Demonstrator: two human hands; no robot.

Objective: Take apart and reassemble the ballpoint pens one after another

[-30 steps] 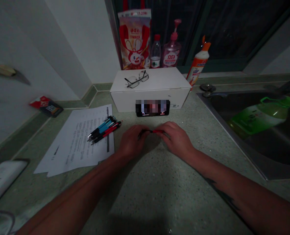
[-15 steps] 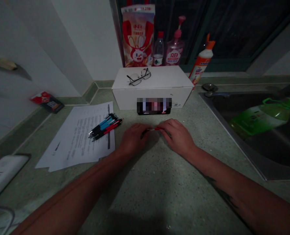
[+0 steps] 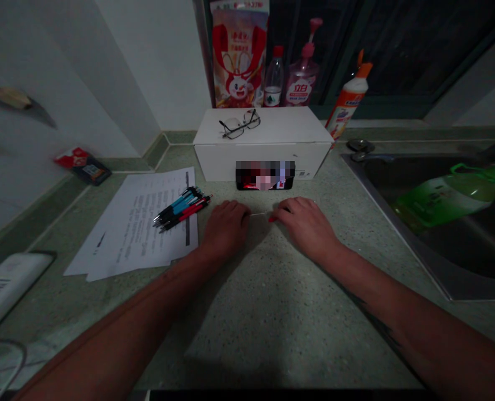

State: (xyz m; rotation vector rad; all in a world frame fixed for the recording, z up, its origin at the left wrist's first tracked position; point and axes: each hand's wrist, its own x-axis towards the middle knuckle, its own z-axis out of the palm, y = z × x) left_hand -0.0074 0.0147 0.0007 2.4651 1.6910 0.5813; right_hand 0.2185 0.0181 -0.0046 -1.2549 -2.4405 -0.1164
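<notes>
Between the **left hand** (image 3: 226,228) and the **right hand** (image 3: 304,225), just below the phone, lies a **thin pale rod** (image 3: 259,214) with a **red tip** (image 3: 271,219) at the right fingertips. Both hands rest low on the **speckled green stone counter** (image 3: 272,317), fingers curled downward. The rod reaches from one hand's fingertips to the other's, but the view is too dim and small to tell whether either hand grips it. In the earlier frame, the hands pinched a black-and-red piece close together. Now they stand slightly farther apart, and the black part no longer shows.

At upper centre, **eyeglasses** (image 3: 239,125) lie on a **white cardboard box** (image 3: 214,161), with a **phone** (image 3: 264,177) against its front. Behind the box stand a **foil snack bag** (image 3: 239,55), a **clear water bottle** (image 3: 273,81), a **pink pump bottle** (image 3: 301,78) with pink liquid, and a **white squeeze bottle** (image 3: 348,100) with an orange nozzle. At right, a **green-and-clear plastic bottle** (image 3: 448,195) lies inside a **stainless steel sink** (image 3: 398,228). Left of the hands, **blue, red and black pens** (image 3: 183,209) lie bundled on **printed papers** (image 3: 134,228).
</notes>
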